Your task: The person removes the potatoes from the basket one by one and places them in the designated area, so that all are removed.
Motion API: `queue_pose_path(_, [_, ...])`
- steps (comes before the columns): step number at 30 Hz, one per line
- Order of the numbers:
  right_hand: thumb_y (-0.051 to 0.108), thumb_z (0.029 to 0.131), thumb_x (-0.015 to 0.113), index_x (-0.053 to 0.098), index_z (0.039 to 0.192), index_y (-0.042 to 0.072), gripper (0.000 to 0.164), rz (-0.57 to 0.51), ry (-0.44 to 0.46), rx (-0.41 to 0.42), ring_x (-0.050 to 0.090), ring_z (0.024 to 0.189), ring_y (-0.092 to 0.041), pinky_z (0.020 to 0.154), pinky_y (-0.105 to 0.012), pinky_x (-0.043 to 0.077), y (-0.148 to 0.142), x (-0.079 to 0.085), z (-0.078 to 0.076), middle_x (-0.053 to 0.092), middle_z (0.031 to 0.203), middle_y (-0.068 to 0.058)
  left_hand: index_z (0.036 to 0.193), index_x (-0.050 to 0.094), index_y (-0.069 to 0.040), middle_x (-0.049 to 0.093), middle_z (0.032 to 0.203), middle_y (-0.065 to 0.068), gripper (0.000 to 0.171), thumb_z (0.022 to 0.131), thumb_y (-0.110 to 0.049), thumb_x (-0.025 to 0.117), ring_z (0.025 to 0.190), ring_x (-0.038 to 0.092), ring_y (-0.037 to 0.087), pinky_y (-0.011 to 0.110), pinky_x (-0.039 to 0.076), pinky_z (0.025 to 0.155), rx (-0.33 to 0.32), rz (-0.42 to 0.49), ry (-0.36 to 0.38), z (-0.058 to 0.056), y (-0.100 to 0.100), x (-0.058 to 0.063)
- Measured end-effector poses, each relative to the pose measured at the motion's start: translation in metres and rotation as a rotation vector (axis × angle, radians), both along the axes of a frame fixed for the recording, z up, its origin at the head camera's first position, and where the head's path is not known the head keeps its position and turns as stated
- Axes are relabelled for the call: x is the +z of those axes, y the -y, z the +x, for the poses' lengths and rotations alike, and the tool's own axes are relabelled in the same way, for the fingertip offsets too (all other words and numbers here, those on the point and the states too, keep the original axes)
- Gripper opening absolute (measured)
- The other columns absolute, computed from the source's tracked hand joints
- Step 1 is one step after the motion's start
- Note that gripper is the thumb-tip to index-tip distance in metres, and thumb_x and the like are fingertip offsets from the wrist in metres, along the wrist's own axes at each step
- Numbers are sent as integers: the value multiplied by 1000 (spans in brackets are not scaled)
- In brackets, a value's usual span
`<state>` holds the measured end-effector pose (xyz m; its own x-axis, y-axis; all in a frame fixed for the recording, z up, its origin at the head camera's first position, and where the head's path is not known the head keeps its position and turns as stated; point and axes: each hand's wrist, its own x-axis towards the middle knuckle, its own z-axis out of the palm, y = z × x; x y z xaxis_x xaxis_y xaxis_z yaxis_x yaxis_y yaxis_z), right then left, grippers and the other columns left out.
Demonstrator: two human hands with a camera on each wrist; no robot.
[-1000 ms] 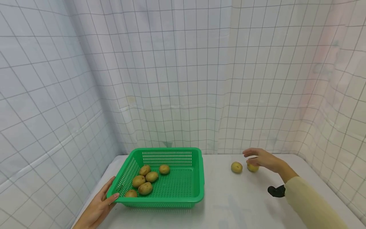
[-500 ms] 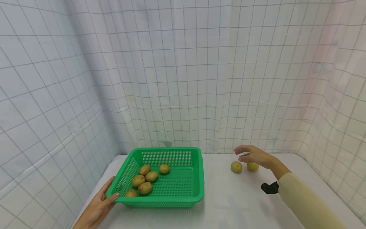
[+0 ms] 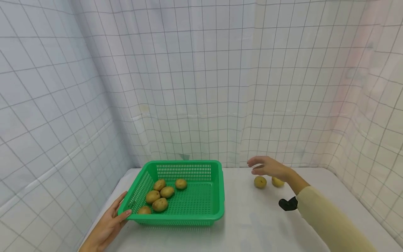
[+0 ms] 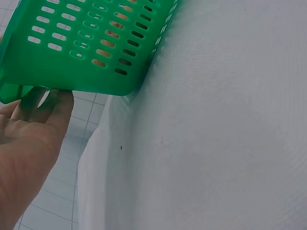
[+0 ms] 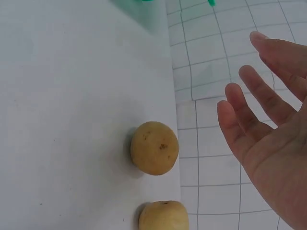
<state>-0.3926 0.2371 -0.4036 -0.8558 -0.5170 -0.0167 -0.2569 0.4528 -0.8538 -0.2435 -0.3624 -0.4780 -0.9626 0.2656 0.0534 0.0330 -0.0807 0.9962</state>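
Note:
My left hand [image 3: 108, 223] holds the near left corner of a green plastic basket [image 3: 176, 217], thumb over the rim and fingers along the outside. The left wrist view shows those fingertips against the slotted basket wall [image 4: 81, 60]. Several potatoes lie inside, mostly toward the left, one potato [image 3: 160, 204] among them. On the right of the table, my right hand [image 3: 271, 168] hovers with fingers loosely bent and nothing in them. Below it sit two loose potatoes, a nearer-to-basket potato [image 5: 155, 148] and a second potato [image 5: 164, 216].
A white cloth covers the table [image 3: 248, 220]. White grid-lined curtains [image 3: 198, 105] stand behind it and at both sides. A black wrist-worn device [image 3: 288, 203] hangs under the right sleeve [image 3: 330, 218].
My right hand has moved left and slightly up, from over the right-hand loose potato to past the left-hand one. The left hand keeps its hold on the basket, and the potatoes stay put.

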Motion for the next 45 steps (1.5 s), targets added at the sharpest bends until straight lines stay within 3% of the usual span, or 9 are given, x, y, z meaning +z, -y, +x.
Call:
queue_pose_path(8, [20, 101, 71, 60, 138, 6, 41, 45, -46, 43, 55, 129, -40, 105, -54, 48, 26, 3, -2, 59, 138, -13, 162, -19, -7, -18, 167, 23, 81, 112, -4, 44, 129, 43, -11, 16, 42, 104, -34, 13, -2, 0, 1, -2])
queue_pose_path(14, [23, 101, 71, 61, 137, 8, 40, 50, -45, 81, 55, 130, -40, 106, -53, 48, 46, 3, -2, 59, 138, -10, 164, -15, -8, -12, 167, 25, 81, 111, -5, 46, 128, 45, -10, 16, 43, 102, -6, -18, 6, 1, 3, -1])
queue_pose_path(19, [24, 99, 73, 63, 135, 11, 39, 40, -45, 89, 56, 129, -36, 105, -53, 49, 64, 5, -1, 60, 136, -6, 163, -14, -4, -11, 166, 26, 80, 110, -3, 46, 127, 45, -9, 17, 44, 101, 14, 9, -10, 3, -1, -1])
queue_pose_path(27, [20, 101, 70, 61, 138, 4, 41, 23, -58, 131, 58, 127, -33, 103, -51, 50, 96, 6, -2, 61, 137, -9, 164, -7, -3, -10, 168, 23, 78, 110, -5, 49, 126, 44, -10, 18, 46, 100, 125, 31, -21, 9, -7, -3])
queue_pose_path(36, [18, 102, 69, 60, 138, 1, 41, 3, -58, 210, 57, 128, -34, 104, -50, 50, 126, 2, -4, 58, 140, -18, 165, 1, -1, 2, 168, 26, 79, 109, -9, 56, 122, 50, -10, 19, 47, 100, 278, 36, -28, 15, -19, -2])
queue_pose_path(45, [17, 100, 69, 64, 136, 5, 38, 5, -86, 245, 60, 125, -32, 103, -48, 51, 147, 12, -8, 59, 139, -18, 166, 0, -3, 2, 168, 24, 82, 109, -15, 58, 121, 50, -11, 19, 47, 101, 299, 16, -6, 17, -22, -4])
